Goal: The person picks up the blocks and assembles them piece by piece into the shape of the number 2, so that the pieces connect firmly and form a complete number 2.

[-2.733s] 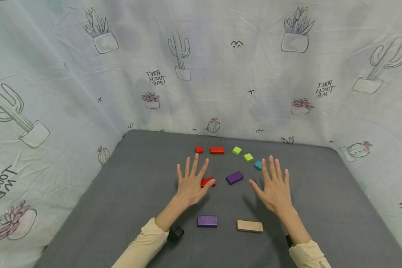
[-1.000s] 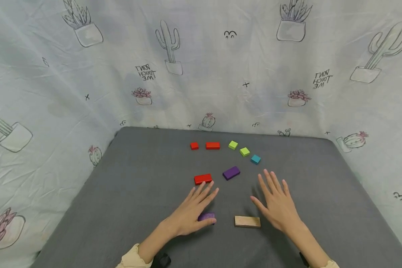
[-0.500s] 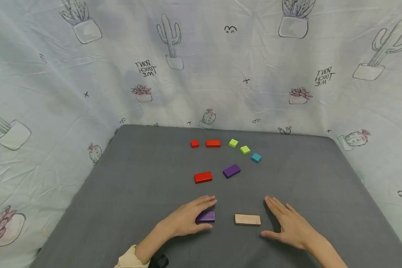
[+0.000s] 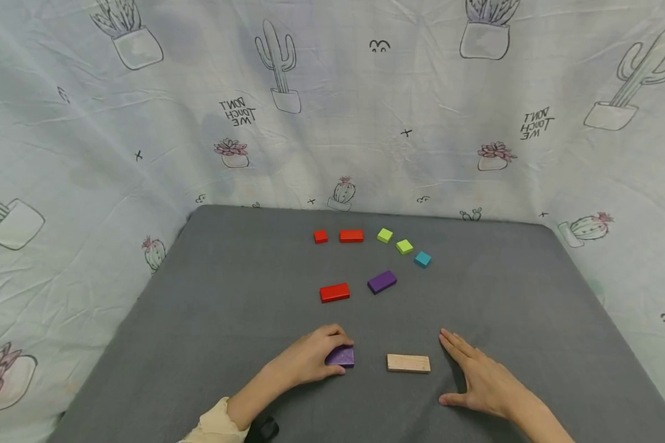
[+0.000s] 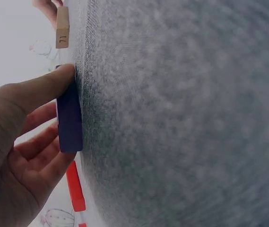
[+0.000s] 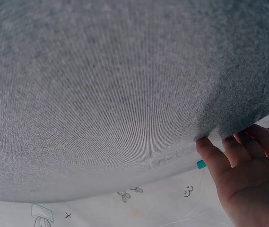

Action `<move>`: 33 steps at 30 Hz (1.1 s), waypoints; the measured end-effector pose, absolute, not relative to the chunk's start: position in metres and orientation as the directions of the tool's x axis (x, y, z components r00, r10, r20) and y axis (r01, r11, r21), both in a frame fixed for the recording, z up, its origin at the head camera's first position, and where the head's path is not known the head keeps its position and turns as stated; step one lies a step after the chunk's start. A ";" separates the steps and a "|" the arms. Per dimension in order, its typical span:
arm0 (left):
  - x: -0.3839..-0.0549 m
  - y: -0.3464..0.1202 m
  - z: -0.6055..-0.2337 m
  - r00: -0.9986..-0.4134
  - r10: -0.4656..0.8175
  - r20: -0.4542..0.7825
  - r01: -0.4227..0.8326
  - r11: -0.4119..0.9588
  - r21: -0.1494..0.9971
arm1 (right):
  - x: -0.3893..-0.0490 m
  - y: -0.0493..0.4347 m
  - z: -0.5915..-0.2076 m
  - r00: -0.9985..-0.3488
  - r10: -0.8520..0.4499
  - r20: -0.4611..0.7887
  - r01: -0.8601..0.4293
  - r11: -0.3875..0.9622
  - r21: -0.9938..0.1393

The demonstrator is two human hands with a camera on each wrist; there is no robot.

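My left hand [image 4: 309,355] curls round a purple block [image 4: 340,357] lying flat near the front of the table, thumb along the near side and fingers over the far side. In the left wrist view the thumb lies against one long face of this purple block [image 5: 70,120], with fingers behind it. A plain wooden block [image 4: 408,363], stamped with a number at its end in the left wrist view, sits just to the right. Beyond it my right hand [image 4: 484,381] stays low over the cloth, thumb spread from straight fingers, holding nothing.
Farther back lie a red block [image 4: 335,293] and a second purple block [image 4: 382,282]. Behind them are two more red blocks [image 4: 351,236], two lime-green cubes [image 4: 404,247] and a blue one [image 4: 423,259]. A printed curtain [image 4: 332,111] surrounds the grey table [image 4: 244,277].
Both hands have come down and back toward the near blocks. My left fingers have closed onto the purple block; my right hand has lowered to the right of the wooden block.
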State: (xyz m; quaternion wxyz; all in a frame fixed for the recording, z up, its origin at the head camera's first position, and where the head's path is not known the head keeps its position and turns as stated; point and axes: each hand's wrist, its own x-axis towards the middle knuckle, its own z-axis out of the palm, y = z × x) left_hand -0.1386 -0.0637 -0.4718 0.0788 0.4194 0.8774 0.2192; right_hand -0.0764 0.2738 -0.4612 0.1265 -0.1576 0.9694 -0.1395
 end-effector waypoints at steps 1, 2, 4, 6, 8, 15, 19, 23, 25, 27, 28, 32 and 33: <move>-0.139 -0.063 -0.473 -0.639 0.768 0.054 0.704 0.555 0.443 | -0.076 0.274 -0.462 -0.918 -0.342 -0.199 -0.271 0.910 -0.313; -0.140 -0.062 -0.474 -0.641 0.765 0.060 0.707 0.557 0.436 | -0.076 0.274 -0.462 -0.919 -0.341 -0.197 -0.271 0.910 -0.313; -0.142 -0.061 -0.475 -0.643 0.763 0.069 0.708 0.557 0.435 | -0.077 0.274 -0.463 -0.920 -0.339 -0.195 -0.269 0.911 -0.314; -0.143 -0.060 -0.474 -0.643 0.763 0.071 0.705 0.553 0.443 | -0.077 0.274 -0.463 -0.921 -0.335 -0.199 -0.264 0.913 -0.312; -0.146 -0.059 -0.473 -0.647 0.759 0.069 0.696 0.552 0.458 | -0.077 0.274 -0.463 -0.922 -0.330 -0.204 -0.258 0.914 -0.312; -0.159 -0.057 -0.466 -0.659 0.750 0.058 0.686 0.568 0.455 | -0.077 0.274 -0.463 -0.922 -0.335 -0.193 -0.262 0.909 -0.324; -0.165 -0.055 -0.463 -0.644 0.762 0.059 0.705 0.562 0.434 | -0.076 0.274 -0.464 -0.922 -0.339 -0.185 -0.266 0.906 -0.329; -0.170 -0.054 -0.461 -0.640 0.767 0.050 0.701 0.555 0.448 | -0.077 0.274 -0.464 -0.922 -0.332 -0.196 -0.256 0.908 -0.332; -0.172 -0.052 -0.461 -0.639 0.768 0.044 0.696 0.552 0.460 | -0.077 0.274 -0.464 -0.923 -0.328 -0.201 -0.251 0.910 -0.331; -0.174 -0.051 -0.461 -0.632 0.774 0.043 0.698 0.544 0.465 | -0.076 0.273 -0.463 -0.923 -0.326 -0.205 -0.248 0.911 -0.330; -0.175 -0.050 -0.461 -0.627 0.778 0.046 0.701 0.538 0.467 | -0.076 0.273 -0.463 -0.924 -0.324 -0.204 -0.247 0.911 -0.329; -0.178 -0.047 -0.464 -0.604 0.794 0.071 0.722 0.508 0.470 | -0.076 0.273 -0.463 -0.925 -0.320 -0.207 -0.244 0.914 -0.326; -0.179 -0.046 -0.465 -0.600 0.797 0.072 0.724 0.503 0.472 | -0.076 0.273 -0.463 -0.925 -0.319 -0.208 -0.241 0.914 -0.327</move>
